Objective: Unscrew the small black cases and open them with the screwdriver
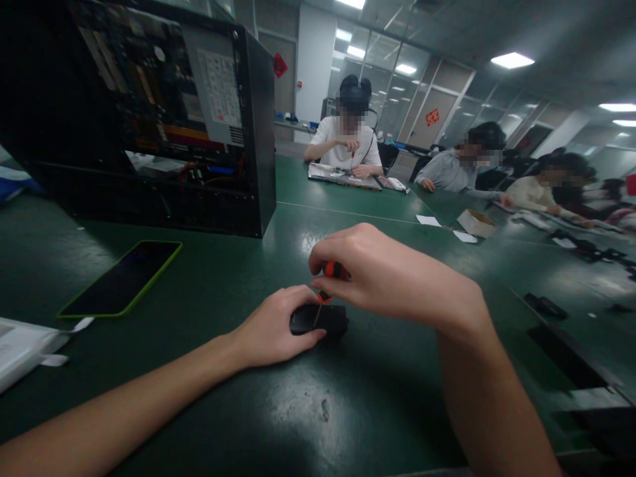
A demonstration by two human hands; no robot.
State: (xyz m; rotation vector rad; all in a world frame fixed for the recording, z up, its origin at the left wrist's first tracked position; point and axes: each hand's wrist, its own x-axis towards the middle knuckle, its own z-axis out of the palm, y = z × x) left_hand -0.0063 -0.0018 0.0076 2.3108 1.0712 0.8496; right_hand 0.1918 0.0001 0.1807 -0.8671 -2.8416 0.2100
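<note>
My left hand [281, 324] is wrapped round a small black box-like device [335, 319], pressing it to the green table, with the thumb along its near side. Above it my right hand [365, 268] is closed on the orange and black handle of a screwdriver [334, 269]. The thin shaft points down and its tip meets the top of the device, between my left thumb and fingers. Whether the tip sits in a screw is too small to tell.
An open black computer case [258, 132] stands at the back left. Nearer lies a phone [126, 278] in a green case, beside a white object [24, 348]. A person [325, 136] works across the table, others sit farther right. Dark parts [566, 354] lie at the right.
</note>
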